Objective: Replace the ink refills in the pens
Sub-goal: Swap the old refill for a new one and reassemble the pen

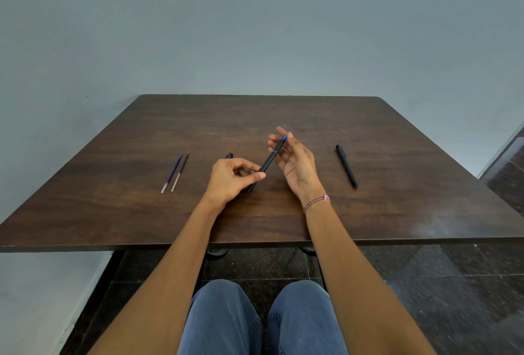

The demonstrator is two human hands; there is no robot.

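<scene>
Early stage. The left hand (231,177) pinches the slim black pen with a blue tip (269,159) at its lower barrel. The right hand (297,164) is loose-fingered at the tip, gripping nothing. The thin blue refill (172,172) and thin black refill (180,171) lie left of the hands, and the second black pen (346,165) right of them looks unopened. Both swaps are pending.

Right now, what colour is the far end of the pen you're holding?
Blue, at the end of the black pen; clearest in the head view.
</scene>
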